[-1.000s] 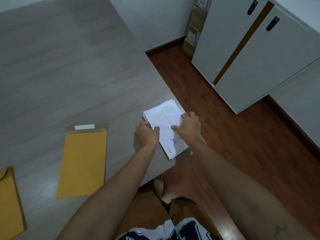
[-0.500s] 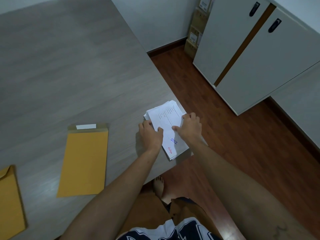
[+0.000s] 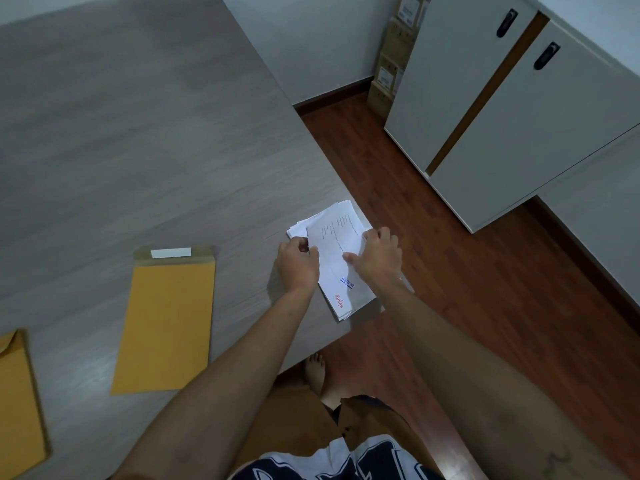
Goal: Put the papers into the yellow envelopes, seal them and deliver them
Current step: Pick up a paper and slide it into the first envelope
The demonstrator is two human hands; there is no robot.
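A stack of white papers (image 3: 337,237) with printed text lies at the right edge of the grey table (image 3: 138,140). My left hand (image 3: 298,268) pinches the left edge of the top sheet, thumb over it. My right hand (image 3: 379,258) holds the right side of the stack, thumb on top and fingers curled over the edge. A yellow envelope (image 3: 166,323) with its flap open and a white strip lies flat to the left. A second yellow envelope (image 3: 17,403) lies at the far left, partly cut off.
White cabinet (image 3: 519,133) with black handles stands to the right over a wooden floor (image 3: 450,271). Cardboard boxes (image 3: 391,60) are stacked by the wall. My bare foot (image 3: 315,372) shows below the table edge.
My left hand has shifted slightly left and lifted the top sheet's left edge off the stack. My right hand keeps its hold on the papers.
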